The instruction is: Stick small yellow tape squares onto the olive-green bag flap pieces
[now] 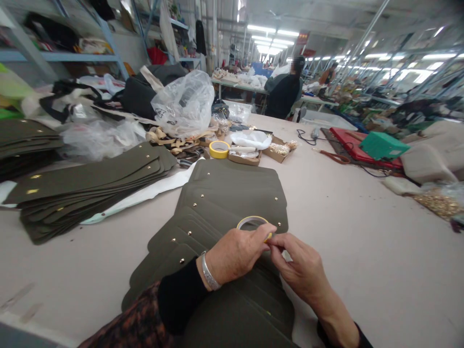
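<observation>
While the left hand (234, 254) grips the yellow ring-shaped tape roll (251, 220) over the fanned olive-green flat sheet panels (232, 186), the right hand (303, 265) pinches closed at the roll's edge; holding it steady should help

Stacked panels (235, 186), a worktable (362, 246) and strip lights (261, 29) show a workshop.

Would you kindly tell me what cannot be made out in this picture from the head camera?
In the head view:
Held yellow tape roll: its lower side is hidden by the left hand.
Right hand: anything it may pinch is hidden by its own grip.
Nearest olive panels: partly covered by the left sleeve, cut off by the bottom edge.
Far-left panels: cut off by the left edge.
Red sign: too small and blurred to read.
</observation>
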`<state>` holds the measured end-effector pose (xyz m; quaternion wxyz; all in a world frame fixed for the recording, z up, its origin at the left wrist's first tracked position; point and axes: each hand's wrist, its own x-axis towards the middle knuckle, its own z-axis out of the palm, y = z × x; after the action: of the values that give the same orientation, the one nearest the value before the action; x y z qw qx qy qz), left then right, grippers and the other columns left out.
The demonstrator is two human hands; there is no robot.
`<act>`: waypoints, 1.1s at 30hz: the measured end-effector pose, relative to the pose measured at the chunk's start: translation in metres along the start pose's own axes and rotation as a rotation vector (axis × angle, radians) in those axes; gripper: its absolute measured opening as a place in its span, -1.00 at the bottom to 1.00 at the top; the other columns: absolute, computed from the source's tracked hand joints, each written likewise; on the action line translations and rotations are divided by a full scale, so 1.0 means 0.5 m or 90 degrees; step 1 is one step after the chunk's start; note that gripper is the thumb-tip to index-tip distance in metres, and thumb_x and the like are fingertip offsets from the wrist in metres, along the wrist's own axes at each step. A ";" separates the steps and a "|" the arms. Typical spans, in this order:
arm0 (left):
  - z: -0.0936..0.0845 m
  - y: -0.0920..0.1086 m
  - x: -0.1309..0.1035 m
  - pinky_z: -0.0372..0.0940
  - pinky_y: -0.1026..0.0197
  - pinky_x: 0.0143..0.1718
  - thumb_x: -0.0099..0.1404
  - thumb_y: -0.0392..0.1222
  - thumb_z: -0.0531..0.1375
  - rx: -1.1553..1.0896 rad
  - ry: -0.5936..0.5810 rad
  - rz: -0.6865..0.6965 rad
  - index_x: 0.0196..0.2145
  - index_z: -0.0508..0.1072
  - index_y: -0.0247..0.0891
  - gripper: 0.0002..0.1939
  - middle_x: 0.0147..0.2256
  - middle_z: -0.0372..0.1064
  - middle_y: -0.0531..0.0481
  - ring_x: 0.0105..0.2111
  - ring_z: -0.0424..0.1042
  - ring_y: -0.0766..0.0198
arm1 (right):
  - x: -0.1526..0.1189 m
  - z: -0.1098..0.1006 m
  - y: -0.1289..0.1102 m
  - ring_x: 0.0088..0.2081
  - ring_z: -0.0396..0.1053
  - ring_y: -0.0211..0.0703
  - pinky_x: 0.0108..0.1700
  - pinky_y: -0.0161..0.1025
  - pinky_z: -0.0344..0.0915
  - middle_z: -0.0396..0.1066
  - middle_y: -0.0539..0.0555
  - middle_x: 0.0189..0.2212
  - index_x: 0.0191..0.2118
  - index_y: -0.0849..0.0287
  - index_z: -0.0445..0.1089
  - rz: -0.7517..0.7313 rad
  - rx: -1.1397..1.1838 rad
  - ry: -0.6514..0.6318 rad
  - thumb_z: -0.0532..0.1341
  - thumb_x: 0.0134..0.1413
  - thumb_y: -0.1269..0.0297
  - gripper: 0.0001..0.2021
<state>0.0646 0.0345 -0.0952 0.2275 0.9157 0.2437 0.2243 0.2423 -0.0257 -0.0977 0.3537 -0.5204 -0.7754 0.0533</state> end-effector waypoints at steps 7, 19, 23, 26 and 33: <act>-0.003 -0.003 0.004 0.32 0.29 -0.31 0.41 -0.26 -0.02 0.079 -0.014 -0.008 -0.20 0.25 -0.22 -0.92 -0.30 0.40 0.04 -0.30 0.43 0.29 | -0.005 0.008 0.004 -0.50 0.39 -0.27 -0.37 -0.33 0.31 0.45 0.00 -0.49 -0.33 0.10 0.37 -0.003 -0.042 0.049 0.13 0.08 0.45 -0.88; 0.015 0.013 0.001 0.21 0.24 -0.43 0.41 -0.29 -0.08 0.152 0.111 0.057 -0.32 0.31 -0.24 -0.78 -0.43 0.30 0.04 -0.45 0.30 0.29 | 0.010 0.019 0.023 -0.55 0.37 -0.22 -0.46 -0.27 0.33 0.42 0.02 -0.58 -0.42 0.17 0.44 0.494 0.238 0.046 0.23 -0.04 0.10 -0.78; 0.021 0.005 0.001 0.24 0.23 -0.40 0.43 -0.26 -0.06 0.205 0.069 -0.009 -0.29 0.29 -0.25 -0.82 -0.39 0.32 0.03 -0.41 0.32 0.27 | -0.002 0.007 0.069 -0.59 0.31 -0.27 -0.49 -0.27 0.35 0.36 -0.01 -0.62 -0.41 0.24 0.45 0.615 0.408 -0.046 0.33 -0.18 0.01 -0.65; 0.024 -0.003 0.002 0.27 0.21 -0.38 0.40 -0.31 -0.02 0.252 -0.013 -0.050 -0.27 0.29 -0.25 -0.88 -0.35 0.33 0.00 -0.37 0.32 0.23 | -0.009 0.005 0.079 -0.60 0.29 -0.31 -0.51 -0.30 0.33 0.34 -0.03 -0.62 -0.40 0.25 0.45 0.616 0.389 -0.104 0.31 -0.15 0.00 -0.65; 0.028 -0.001 0.001 0.32 0.16 -0.37 0.40 -0.32 -0.02 0.259 -0.085 -0.061 -0.26 0.27 -0.24 -0.90 -0.30 0.30 -0.01 -0.29 0.28 0.17 | 0.003 0.015 0.066 -0.60 0.32 -0.25 -0.51 -0.29 0.23 0.36 -0.03 -0.62 -0.41 0.18 0.43 0.504 0.124 -0.208 0.12 0.05 0.11 -0.74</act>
<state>0.0720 0.0310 -0.1066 0.0637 0.9431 0.3112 0.0980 0.2629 -0.0075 -0.1173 0.2262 -0.7264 -0.5530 0.3396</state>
